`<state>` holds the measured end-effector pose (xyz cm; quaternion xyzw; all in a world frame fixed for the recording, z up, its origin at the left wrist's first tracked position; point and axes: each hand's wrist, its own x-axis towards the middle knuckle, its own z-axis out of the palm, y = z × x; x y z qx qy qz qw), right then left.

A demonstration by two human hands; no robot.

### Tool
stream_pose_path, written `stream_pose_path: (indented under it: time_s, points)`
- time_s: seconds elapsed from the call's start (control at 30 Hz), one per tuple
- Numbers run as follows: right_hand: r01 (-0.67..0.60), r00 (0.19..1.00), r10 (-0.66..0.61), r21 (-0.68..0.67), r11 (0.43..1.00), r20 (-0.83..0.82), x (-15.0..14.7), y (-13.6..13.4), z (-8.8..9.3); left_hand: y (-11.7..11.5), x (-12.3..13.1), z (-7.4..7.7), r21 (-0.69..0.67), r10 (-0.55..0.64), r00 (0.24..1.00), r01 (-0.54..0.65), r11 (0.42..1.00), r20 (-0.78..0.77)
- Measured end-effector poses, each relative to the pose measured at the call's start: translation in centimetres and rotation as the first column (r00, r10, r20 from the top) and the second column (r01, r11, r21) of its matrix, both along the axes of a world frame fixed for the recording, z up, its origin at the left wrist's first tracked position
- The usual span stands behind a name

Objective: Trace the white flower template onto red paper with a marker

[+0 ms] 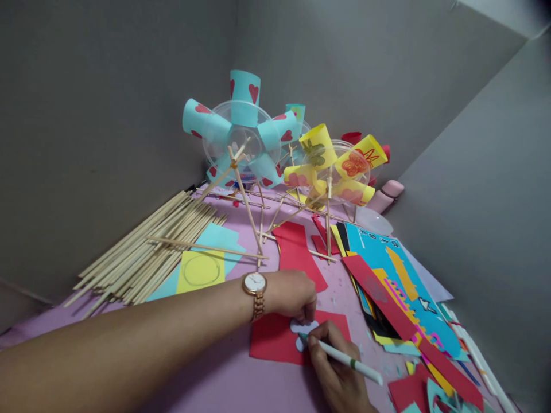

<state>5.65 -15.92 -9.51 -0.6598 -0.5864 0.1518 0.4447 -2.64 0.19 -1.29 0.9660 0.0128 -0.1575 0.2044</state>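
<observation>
A white marker (350, 362) with a green band is held in my right hand (338, 367), its greenish tip resting near a small white paper cutout (301, 345). The cutout has rounded lobes and lies on a sheet of red paper (272, 339). My left hand (297, 292), with a watch (255, 283) on its wrist, has curled fingers pressing down at the cutout's upper edge. Its fingertips partly cover the cutout, and my right fingers hide its right side.
Ferris-wheel models with blue cups (245, 97) and yellow cups (318, 146) stand behind on stick frames. Wooden sticks (150, 246) lie at left by a yellow paper (201, 271) with a drawn circle. Coloured papers (387, 287) pile up at right, near a pink bottle (386, 196).
</observation>
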Motion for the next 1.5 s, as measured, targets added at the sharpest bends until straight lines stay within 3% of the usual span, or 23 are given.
stream_pose_path:
  time_s: [0.13, 0.4, 0.6, 0.87, 1.23, 1.5]
  points:
    - [0.091, 0.993, -0.092, -0.021, 0.996, -0.069, -0.2, 0.0, -0.2, -0.1, 0.0, 0.2, 0.01, 0.006, 1.0, -0.006, 1.0, -0.011]
    - [0.133, 0.978, -0.143, -0.075, 0.988, -0.153, -0.7, 0.0, 0.4, -0.2, -0.1, 0.4, 0.029, 0.021, 1.0, -0.02, 0.999, -0.023]
    - [0.226, 0.926, -0.255, -0.131, 0.965, -0.279, 0.1, -0.3, 0.7, -0.3, -0.1, 0.3, 0.031, 0.027, 0.999, -0.027, 0.999, -0.021]
    - [0.115, 0.965, -0.143, -0.133, 0.984, -0.222, 1.0, -0.4, -0.3, -0.6, -0.2, 0.3, 0.082, 0.031, 0.999, -0.03, 0.996, -0.011]
    - [0.059, 0.99, -0.073, -0.121, 0.991, -0.119, 1.1, -0.5, -0.1, -2.5, -0.1, 1.2, 0.274, 0.052, 0.999, -0.046, 0.961, -0.015]
    - [0.03, 1.0, -0.03, -0.068, 0.997, -0.007, 1.0, -0.2, 0.0, -2.0, -0.1, 0.3, 0.258, 0.011, 0.999, -0.018, 0.966, 0.03]
